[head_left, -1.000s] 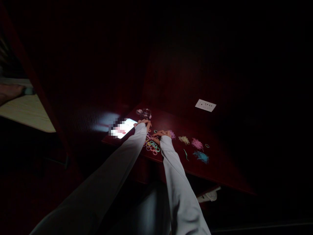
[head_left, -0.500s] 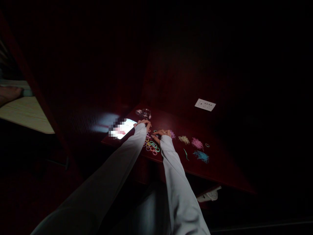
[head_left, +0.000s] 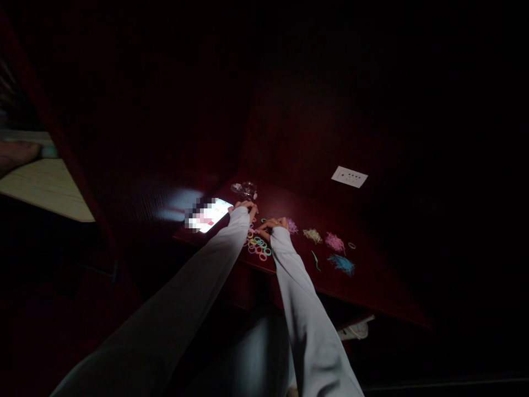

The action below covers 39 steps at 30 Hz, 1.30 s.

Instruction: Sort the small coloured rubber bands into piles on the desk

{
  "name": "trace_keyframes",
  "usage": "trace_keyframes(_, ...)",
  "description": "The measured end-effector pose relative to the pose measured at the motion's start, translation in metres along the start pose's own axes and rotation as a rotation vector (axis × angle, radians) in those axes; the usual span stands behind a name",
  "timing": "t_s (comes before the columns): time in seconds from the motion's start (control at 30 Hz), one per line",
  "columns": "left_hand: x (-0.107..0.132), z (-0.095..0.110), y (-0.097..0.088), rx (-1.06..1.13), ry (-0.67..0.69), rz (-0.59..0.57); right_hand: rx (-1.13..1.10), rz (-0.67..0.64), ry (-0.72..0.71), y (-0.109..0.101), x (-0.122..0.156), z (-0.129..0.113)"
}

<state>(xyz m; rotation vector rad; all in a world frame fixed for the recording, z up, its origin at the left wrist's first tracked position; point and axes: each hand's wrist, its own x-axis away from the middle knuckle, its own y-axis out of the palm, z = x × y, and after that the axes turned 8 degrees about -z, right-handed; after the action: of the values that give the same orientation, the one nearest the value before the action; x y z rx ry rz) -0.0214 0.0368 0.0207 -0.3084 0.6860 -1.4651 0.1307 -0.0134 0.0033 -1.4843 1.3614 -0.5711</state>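
The scene is very dark. My left hand [head_left: 244,207] rests on a dark red table [head_left: 372,292], between a lit phone [head_left: 210,214] and a heap of small coloured elastic rings [head_left: 257,246]; its fingers look curled, and what they hold is too small to see. My right hand [head_left: 273,224] lies just right of the rings, fingers bent down onto the table beside a purple tuft [head_left: 292,226]. Both arms wear long pale sleeves.
Sorted little piles lie to the right: yellowish [head_left: 312,235], pink [head_left: 334,241] and blue [head_left: 343,264]. A small clear glass dish [head_left: 246,190] stands behind my left hand. A white socket plate [head_left: 349,177] sits farther back. A pale tabletop [head_left: 45,190] shows at far left.
Both hands stay over the rings with only slight finger movement. The view has shifted a little.
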Motion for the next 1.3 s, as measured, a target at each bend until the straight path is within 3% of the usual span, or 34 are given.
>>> trace_keyframes(0.43,0.002,0.001,0.000,0.013,0.004,0.024,0.076,0.103,-0.121,0.010,-0.007,0.007)
trace_keyframes(0.6,0.001,0.000,0.000,0.014,0.002,0.004,-0.045,0.106,-0.039,0.010,-0.009,0.011)
trace_keyframes(0.77,0.001,0.000,0.000,0.008,0.018,-0.009,-0.249,0.275,0.077,0.014,-0.008,0.013)
trace_keyframes(0.9,0.002,0.001,0.000,-0.009,0.028,-0.027,-0.332,0.310,0.166,0.013,-0.009,0.015)
trace_keyframes(1.17,0.005,-0.001,0.005,-0.058,0.237,-0.172,-0.415,0.318,0.198,0.012,-0.013,0.017)
trace_keyframes(1.3,0.004,-0.003,0.007,-0.065,0.255,-0.200,-0.420,0.327,0.218,0.017,-0.016,0.019)
